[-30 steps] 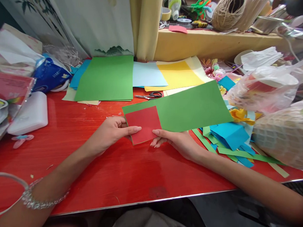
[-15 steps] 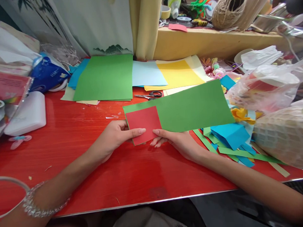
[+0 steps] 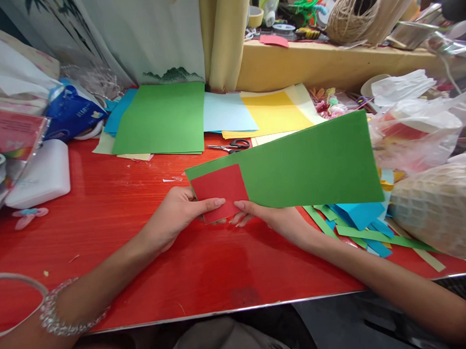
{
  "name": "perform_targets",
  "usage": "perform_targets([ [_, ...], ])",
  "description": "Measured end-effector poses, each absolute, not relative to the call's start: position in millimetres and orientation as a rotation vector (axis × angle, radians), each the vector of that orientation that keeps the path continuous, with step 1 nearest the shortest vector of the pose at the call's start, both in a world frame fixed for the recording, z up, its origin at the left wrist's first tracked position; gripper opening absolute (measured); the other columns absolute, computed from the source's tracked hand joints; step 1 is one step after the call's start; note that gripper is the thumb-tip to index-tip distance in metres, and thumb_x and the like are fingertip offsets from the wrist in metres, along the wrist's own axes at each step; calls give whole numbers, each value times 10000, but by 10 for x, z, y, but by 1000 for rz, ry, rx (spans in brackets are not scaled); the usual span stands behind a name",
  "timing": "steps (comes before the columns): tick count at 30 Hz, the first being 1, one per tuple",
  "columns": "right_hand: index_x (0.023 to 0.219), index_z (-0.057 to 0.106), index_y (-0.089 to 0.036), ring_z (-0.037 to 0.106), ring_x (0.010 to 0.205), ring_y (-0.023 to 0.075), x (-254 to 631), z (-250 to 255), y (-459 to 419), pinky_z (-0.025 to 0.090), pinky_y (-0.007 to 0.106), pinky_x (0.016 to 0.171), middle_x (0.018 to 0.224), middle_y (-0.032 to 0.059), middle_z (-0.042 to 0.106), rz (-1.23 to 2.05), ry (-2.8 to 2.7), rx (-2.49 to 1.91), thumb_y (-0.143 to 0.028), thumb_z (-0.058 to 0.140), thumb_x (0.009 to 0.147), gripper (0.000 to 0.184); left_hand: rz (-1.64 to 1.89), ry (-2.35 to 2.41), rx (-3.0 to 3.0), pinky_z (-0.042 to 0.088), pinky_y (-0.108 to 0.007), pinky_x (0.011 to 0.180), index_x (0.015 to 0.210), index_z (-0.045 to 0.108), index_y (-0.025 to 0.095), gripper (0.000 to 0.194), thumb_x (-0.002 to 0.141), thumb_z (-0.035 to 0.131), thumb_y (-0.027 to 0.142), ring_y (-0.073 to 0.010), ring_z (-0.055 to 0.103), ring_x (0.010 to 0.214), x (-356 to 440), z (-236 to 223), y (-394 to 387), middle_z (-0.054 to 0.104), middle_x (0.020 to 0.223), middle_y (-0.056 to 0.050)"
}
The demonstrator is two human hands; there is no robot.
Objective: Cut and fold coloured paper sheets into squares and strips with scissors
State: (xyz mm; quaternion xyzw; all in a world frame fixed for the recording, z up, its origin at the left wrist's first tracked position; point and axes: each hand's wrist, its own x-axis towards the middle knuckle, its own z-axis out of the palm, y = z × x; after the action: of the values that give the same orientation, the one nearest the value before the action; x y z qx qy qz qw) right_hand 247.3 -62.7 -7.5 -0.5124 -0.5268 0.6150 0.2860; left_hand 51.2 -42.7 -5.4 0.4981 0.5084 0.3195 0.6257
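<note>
Near the centre of the frame, a red square (image 3: 221,184) lies over the left end of a long green sheet (image 3: 312,166) — placed, though I can't tell whether it's fixed. The left hand (image 3: 176,212) and right hand (image 3: 275,218) pinch the two layers, thumbs on the red. Neither face shows a cut inside its edges — scissors (image 3: 240,143) rest just above, paper strips (image 3: 372,234) at lower right.

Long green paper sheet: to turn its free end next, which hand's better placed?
Right, probably: the right hand grips nearer the free end of the long green paper sheet; the left hand pinches the square red paper near the opposite end.
</note>
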Motion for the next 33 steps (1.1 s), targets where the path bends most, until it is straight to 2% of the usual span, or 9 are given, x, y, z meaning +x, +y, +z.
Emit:
perform_targets([
  [4, 813, 706, -232, 645, 874, 219, 2585, 46, -544, 480, 344, 808, 903, 31, 702, 1529, -1540, -1206, -429, 617, 773, 219, 865, 1138, 1058, 553, -261, 636, 721, 713, 170, 138, 645, 756, 277, -167, 657, 700, 441, 3, -352, 725, 786, -21],
  [8, 1147, 592, -232, 635, 903, 177, 2819, 132, -357, 509, 325, 794, 1041, 42, 664, 1277, -1680, -1066, -329, 568, 827, 336, 1243, 1167, 996, 577, -239, 610, 739, 694, 176, 108, 650, 741, 214, -163, 661, 759, 308, 95, -217, 719, 871, -4],
  [10, 1157, 586, -225, 625, 936, 172, 2927, 122, -236, 500, 327, 824, 1030, 47, 667, 1051, -1781, -1160, -313, 521, 857, 319, 1378, 1146, 991, 580, -226, 598, 782, 696, 185, 140, 648, 737, 196, -152, 663, 746, 249, 107, -151, 714, 907, 2],
  [13, 1057, 647, -171, 615, 949, 189, 2985, 51, -1, 483, 347, 839, 1056, 82, 661, 613, -1998, -1333, -259, 492, 865, 262, 1472, 1107, 1003, 585, -231, 565, 738, 705, 155, 136, 619, 759, 190, -148, 657, 664, 200, 63, -80, 714, 803, -15],
  [18, 1197, 553, -93, 468, 1162, 251, 2780, -79, 505, 371, 372, 944, 1268, 163, 522, 253, -2414, -1395, -166, 456, 866, 353, 1434, 1088, 997, 600, -262, 590, 703, 714, 127, 144, 585, 775, 183, -167, 656, 706, 176, -49, -20, 713, 822, -44],
  [21, 1138, 577, -84, 528, 1026, 247, 2622, -82, 753, 392, 345, 824, 1132, 173, 582, 319, -2533, -1468, -175, 466, 855, 317, 1384, 1078, 1001, 600, -269, 602, 726, 721, 140, 158, 587, 772, 195, -166, 654, 719, 164, -70, -1, 715, 851, -46],
  [27, 881, 614, -105, 552, 678, 188, 2542, 81, 792, 355, 289, 550, 742, 87, 621, 479, -2543, -1593, -216, 629, 708, 206, 1401, 1031, 978, 597, -266, 598, 740, 722, 136, 173, 587, 778, 195, -157, 654, 702, 150, -50, -9, 716, 840, -41],
  [31, 950, 534, -137, 554, 566, 128, 2596, 124, 436, 403, 269, 501, 755, 49, 619, 725, -2437, -1588, -255, 570, 759, 228, 1418, 1001, 921, 593, -279, 600, 753, 720, 142, 174, 597, 778, 195, -162, 660, 685, 112, -53, 0, 717, 816, -37],
  [33, 1018, 477, -155, 575, 600, 118, 2614, 99, 203, 451, 266, 528, 850, 52, 607, 1148, -2172, -1447, -192, 559, 753, 279, 1414, 1004, 908, 587, -274, 589, 754, 718, 148, 170, 602, 777, 198, -164, 665, 667, 87, -64, 17, 718, 794, -38],
])
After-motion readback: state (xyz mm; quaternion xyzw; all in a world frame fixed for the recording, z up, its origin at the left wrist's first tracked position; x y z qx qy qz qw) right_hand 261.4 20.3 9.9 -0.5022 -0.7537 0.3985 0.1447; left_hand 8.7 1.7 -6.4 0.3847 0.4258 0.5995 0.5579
